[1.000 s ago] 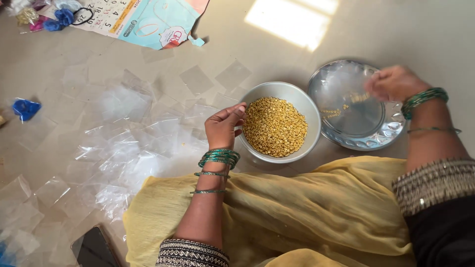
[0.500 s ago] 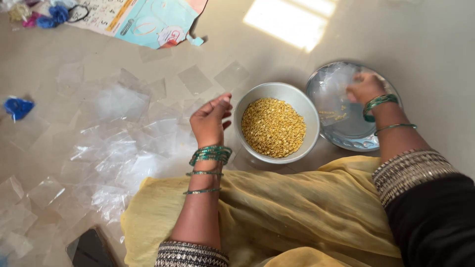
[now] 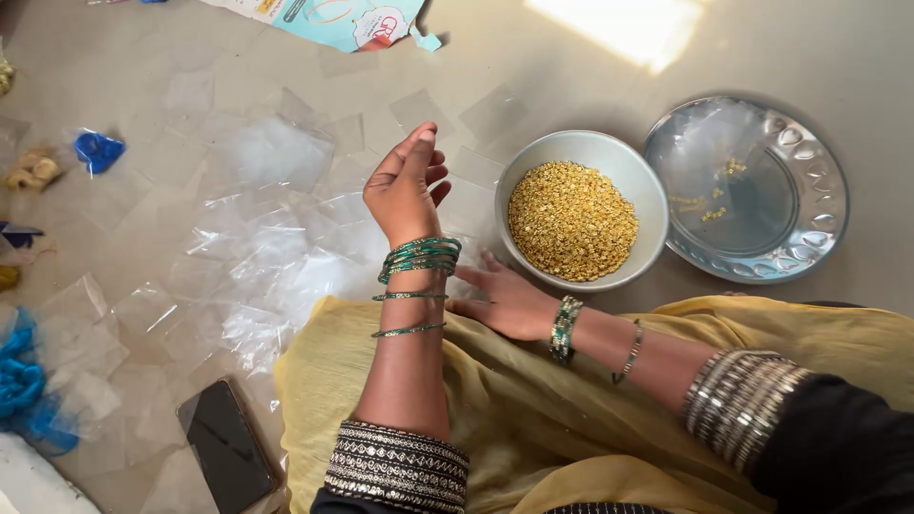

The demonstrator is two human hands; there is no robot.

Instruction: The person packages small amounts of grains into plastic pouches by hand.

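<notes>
Both hands are bare, the left hand point(image 3: 407, 186) and the right hand point(image 3: 505, 300) alike. Each wrist carries stacked teal-green bangles point(image 3: 419, 259) plus thin separate ones further up the forearm. The sleeves are black, ending in wide silver-embroidered cuffs point(image 3: 398, 466). Mustard-yellow cloth point(image 3: 533, 409) drapes across the lap.

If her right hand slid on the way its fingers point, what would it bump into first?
Most likely the clear plastic pouches spread on the floor: the right hand lies flat, fingers pointing left beneath the raised left hand. The bowl of golden beads sits beside it, off that line.
</notes>
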